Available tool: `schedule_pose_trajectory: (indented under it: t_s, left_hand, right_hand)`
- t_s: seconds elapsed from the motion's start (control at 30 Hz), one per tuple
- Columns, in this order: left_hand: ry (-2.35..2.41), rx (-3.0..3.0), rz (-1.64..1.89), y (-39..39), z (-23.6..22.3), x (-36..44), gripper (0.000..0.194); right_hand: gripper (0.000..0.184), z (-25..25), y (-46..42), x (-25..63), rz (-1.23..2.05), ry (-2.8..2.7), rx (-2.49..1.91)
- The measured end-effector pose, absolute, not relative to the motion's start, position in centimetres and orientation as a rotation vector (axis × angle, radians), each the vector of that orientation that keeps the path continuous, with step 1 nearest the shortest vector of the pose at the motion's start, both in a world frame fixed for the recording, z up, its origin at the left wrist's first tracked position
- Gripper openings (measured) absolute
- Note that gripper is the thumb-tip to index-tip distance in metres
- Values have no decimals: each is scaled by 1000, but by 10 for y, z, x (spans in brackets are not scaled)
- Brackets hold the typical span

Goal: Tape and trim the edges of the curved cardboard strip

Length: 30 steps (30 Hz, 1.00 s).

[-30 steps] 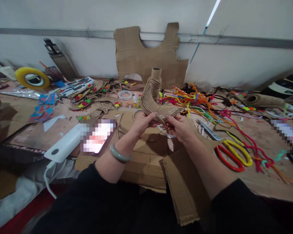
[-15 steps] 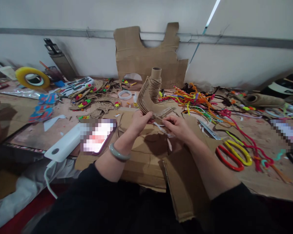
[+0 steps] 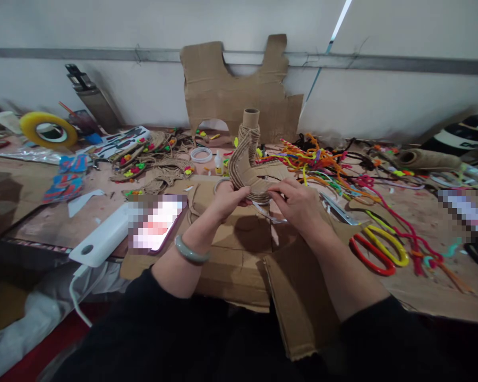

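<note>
A curved cardboard piece wound with jute twine [image 3: 245, 170] is held above the table between both hands. My left hand [image 3: 228, 199] pinches its lower left edge, fingers closed on it. My right hand [image 3: 298, 204] grips the right end, fingers curled around it. A pale strip [image 3: 267, 213] hangs just below the piece between the hands. Behind the piece stands a twine spool on a cardboard tube [image 3: 250, 127].
Flat cardboard sheets [image 3: 239, 254] lie under my hands. A phone [image 3: 157, 223] and a white power bank [image 3: 101, 239] are at left. Red and yellow scissors [image 3: 376, 249], grey scissors [image 3: 338, 209] and many coloured pipe cleaners [image 3: 322, 159] lie right. Yellow tape roll [image 3: 48, 130] sits far left.
The twine-wrapped piece has been turned and drawn in a little; my right hand has slid up along its right end. The view has shifted slightly.
</note>
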<state>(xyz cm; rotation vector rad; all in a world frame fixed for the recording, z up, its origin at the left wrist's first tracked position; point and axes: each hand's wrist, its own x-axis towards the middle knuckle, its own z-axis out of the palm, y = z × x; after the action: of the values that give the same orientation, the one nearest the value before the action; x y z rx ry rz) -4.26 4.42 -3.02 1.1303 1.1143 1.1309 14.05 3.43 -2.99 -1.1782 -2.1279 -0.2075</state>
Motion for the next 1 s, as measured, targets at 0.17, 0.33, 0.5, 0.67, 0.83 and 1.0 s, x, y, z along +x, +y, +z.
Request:
schedule_pose_trajectory:
  t_s: [0.17,0.33,0.5,0.67,0.83,1.0]
  left_hand:
    - [1121,1212,1102,44,-31,-43,9]
    - [1115,1220,1067,44,-29,-43,9]
    - [1083,1262,1046,43,-31,-45,15]
    - [1075,1318,1003,45,-31,-52,18]
    - [1038,1254,1072,46,-33,-51,34]
    - [913,1266,1018,41,-38,-44,37]
  right_hand:
    - [18,-26,32,141,-257,-2156,-1216]
    - [16,-23,31,142,-192,-2185,-1241]
    - [13,-24,34,144,-69,-2124,-1201]
    - [32,-22,38,144,271,-2137,-1317]
    - [32,-27,37,140,599,-1908,-1230]
    - [33,-37,39,135,804,-1713,-1173]
